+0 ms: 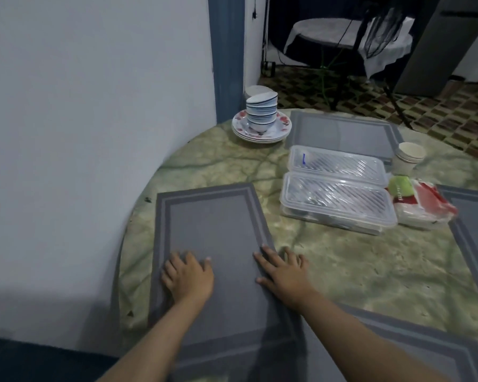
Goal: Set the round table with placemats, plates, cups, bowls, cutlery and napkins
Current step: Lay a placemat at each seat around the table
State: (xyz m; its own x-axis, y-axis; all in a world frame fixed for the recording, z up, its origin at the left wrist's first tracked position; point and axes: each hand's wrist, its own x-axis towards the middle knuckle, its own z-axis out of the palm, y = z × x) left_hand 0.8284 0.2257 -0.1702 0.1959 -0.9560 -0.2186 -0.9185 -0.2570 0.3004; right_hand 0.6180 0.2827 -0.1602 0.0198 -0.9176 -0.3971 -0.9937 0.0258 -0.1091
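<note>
My left hand [188, 277] and right hand [283, 274] press flat, fingers spread, on the thin, floppy placemat [215, 224], best shifted by its edges.

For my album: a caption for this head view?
Both hands flatten a grey placemat on the table.

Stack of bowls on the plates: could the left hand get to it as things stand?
Probably yes. The left hand lies flat on the near placemat; only bare table lies between it and the stack of bowls, though far across.
</note>
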